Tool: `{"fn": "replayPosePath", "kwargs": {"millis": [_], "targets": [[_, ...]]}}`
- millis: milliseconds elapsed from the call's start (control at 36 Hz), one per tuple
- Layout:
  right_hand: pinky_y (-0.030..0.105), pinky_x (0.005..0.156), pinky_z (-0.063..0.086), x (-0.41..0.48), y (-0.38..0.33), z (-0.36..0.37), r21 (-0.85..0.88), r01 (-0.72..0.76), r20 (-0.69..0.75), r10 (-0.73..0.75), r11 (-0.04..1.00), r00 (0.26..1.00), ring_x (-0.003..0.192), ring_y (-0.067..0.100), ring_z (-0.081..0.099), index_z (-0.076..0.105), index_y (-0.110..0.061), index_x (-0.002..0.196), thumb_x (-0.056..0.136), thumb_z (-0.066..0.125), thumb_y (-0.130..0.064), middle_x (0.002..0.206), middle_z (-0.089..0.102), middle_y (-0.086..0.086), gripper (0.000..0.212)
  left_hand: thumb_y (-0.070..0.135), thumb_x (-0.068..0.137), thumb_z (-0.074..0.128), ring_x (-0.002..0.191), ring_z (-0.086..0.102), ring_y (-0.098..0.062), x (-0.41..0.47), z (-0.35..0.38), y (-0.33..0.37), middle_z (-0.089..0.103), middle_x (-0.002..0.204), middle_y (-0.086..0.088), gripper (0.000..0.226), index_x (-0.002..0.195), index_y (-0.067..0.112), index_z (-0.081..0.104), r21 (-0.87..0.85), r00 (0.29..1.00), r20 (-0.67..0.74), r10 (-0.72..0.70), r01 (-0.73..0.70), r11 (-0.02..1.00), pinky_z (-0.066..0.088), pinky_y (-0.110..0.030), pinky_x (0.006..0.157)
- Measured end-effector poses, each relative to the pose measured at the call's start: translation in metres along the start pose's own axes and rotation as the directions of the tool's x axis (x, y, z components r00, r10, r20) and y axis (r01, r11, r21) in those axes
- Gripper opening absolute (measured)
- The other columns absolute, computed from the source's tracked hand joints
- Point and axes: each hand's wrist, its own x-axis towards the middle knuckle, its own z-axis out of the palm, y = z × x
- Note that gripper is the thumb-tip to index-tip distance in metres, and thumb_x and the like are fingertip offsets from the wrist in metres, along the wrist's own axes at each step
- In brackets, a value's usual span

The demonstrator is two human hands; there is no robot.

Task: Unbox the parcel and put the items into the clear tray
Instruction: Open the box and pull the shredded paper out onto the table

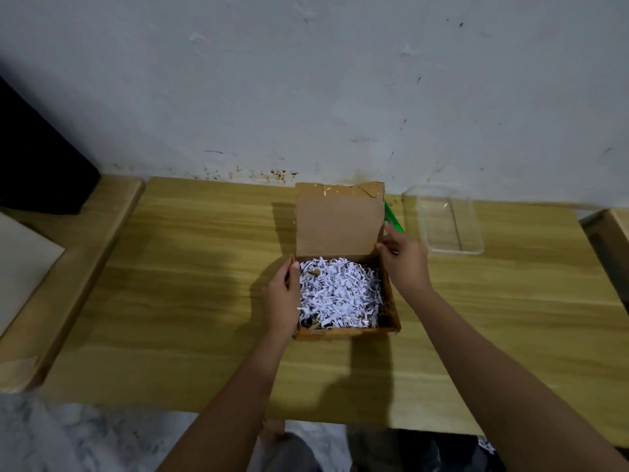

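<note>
Floor [68, 434]: pale, mottled, nearest of all, below the table's near edge.
Table [190, 294]: light wood grain; carries the box, used here as the landmark.
Box [391, 301]: brown cardboard, open, standing at mid-table; near wall torn and ragged along its top edge.
Left hand [282, 298]: laid flat against the box's left wall, fingers together, thumb tip hooked over the left rim near the far corner.
Shreds [337, 294]: white paper strips filling the box nearly to the rim; 1 small tan scrap among them near the far-left corner; items under them hidden.
Right hand [405, 264]: at the box's far-right corner, fingers lightly curled, fingertips touching the flap's lower right edge; firm pinch or mere touch cannot be told.
Flap [337, 223]: lid standing upright from the box's far wall, plain inner face toward the camera, glossy tape wrinkled along its top edge.
Green thing [393, 218]: thin, bright green, lying just right of the flap, partly behind the right hand; kind unclear.
Tray [476, 247]: clear plastic, rectangular, right of the box and slightly farther, apart from it, nothing inside.
Bench [102, 212]: tan, well left of the box, beside the table.
Wall [306, 80]: whitish, stained, behind the box along the table's far edge.
</note>
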Motion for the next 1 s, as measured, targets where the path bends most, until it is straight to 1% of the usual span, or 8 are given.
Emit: {"fn": "replayPosePath", "kwargs": {"millis": [111,222,278,361,472,639,889,1000], "targets": [[0.013,0.076,0.042,-0.003,-0.003,-0.009,-0.048,-0.018,0.021,0.019,0.999,1.000,0.084,0.012,0.057,0.052,-0.005,0.129,0.087,0.055,0.001,0.104,0.068,0.012,0.042,0.020,0.098,0.043,0.068,0.042,0.010,-0.008,-0.006,0.011,0.054,0.094,0.007,0.039,0.133,0.003,0.048,0.108,0.998,0.008,0.061,-0.061,0.992,0.036,0.002,0.061],[0.027,0.084,0.052,-0.015,-0.002,-0.020,-0.040,0.008,-0.034,-0.009,0.999,0.999,0.084,0.016,0.059,0.059,0.001,0.119,0.084,0.061,-0.004,0.101,0.068,0.017,0.035,0.008,0.094,0.048,0.119,0.049,-0.019,-0.016,-0.015,0.017,0.054,0.131,-0.013,0.036,0.130,0.002,0.051,0.219,0.989,-0.036,0.144,-0.133,0.967,0.023,-0.003,0.088],[0.037,0.085,0.055,-0.026,-0.002,-0.025,-0.072,0.066,0.040,-0.063,0.995,0.997,0.085,0.021,0.061,0.064,-0.002,0.113,0.081,0.067,-0.008,0.099,0.067,0.016,0.033,0.005,0.091,0.053,0.118,0.048,-0.022,-0.022,-0.020,0.021,0.054,0.129,-0.015,0.036,0.126,0.001,0.054,0.241,0.979,-0.018,0.203,-0.193,0.951,0.023,-0.003,0.088],[0.033,0.099,0.046,-0.040,-0.001,-0.027,-0.136,0.186,0.331,-0.132,0.973,0.934,0.109,0.025,0.057,0.057,-0.009,0.124,0.076,0.074,-0.014,0.121,0.059,0.014,0.051,0.008,0.088,0.059,0.108,0.046,-0.012,-0.027,-0.025,0.028,0.052,0.130,-0.012,0.041,0.128,0.003,0.052,0.287,0.936,0.219,0.275,-0.331,0.899,0.023,0.002,0.082],[0.031,0.107,0.033,-0.047,0.000,-0.016,-0.296,0.315,0.602,-0.080,0.902,0.795,0.130,0.026,0.038,0.033,-0.012,0.142,0.068,0.081,-0.028,0.142,0.037,0.012,0.090,0.023,0.083,0.068,0.138,0.026,-0.019,-0.022,-0.023,0.034,0.024,0.152,-0.008,0.077,0.145,0.007,0.025,0.437,0.783,0.608,0.134,-0.471,0.766,0.020,-0.015,0.105],[0.037,0.111,0.033,-0.038,0.002,-0.005,-0.369,0.377,0.680,-0.030,0.849,0.733,0.134,0.028,0.031,0.018,-0.012,0.147,0.063,0.082,-0.028,0.146,0.027,0.012,0.106,0.032,0.076,0.074,0.145,0.003,-0.021,-0.004,-0.008,0.039,0.001,0.158,-0.007,0.104,0.148,0.008,0.003,0.579,0.706,0.708,-0.026,-0.559,0.593,0.016,-0.031,0.116],[0.040,0.110,0.033,-0.026,0.013,0.012,-0.435,0.481,0.745,0.004,0.761,0.667,0.136,0.032,0.025,0.010,-0.014,0.148,0.068,0.077,-0.032,0.149,0.024,0.014,0.106,0.039,0.056,0.083,0.132,0.029,-0.025,0.020,0.009,0.025,0.032,0.139,-0.007,0.113,0.144,0.011,0.019,0.553,0.668,0.743,-0.046,-0.574,0.604,0.030,-0.040,0.111],[0.037,0.106,0.034,-0.028,0.016,0.023,-0.493,0.541,0.717,-0.035,0.681,0.696,0.130,0.033,0.032,0.011,-0.013,0.148,0.073,0.069,-0.028,0.142,0.031,0.016,0.096,0.035,0.067,0.076,0.125,0.038,-0.030,0.019,0.019,0.017,0.038,0.133,-0.013,0.094,0.139,0.006,0.024,0.594,0.654,0.756,-0.036,-0.662,0.457,0.035,-0.042,0.106]]}}
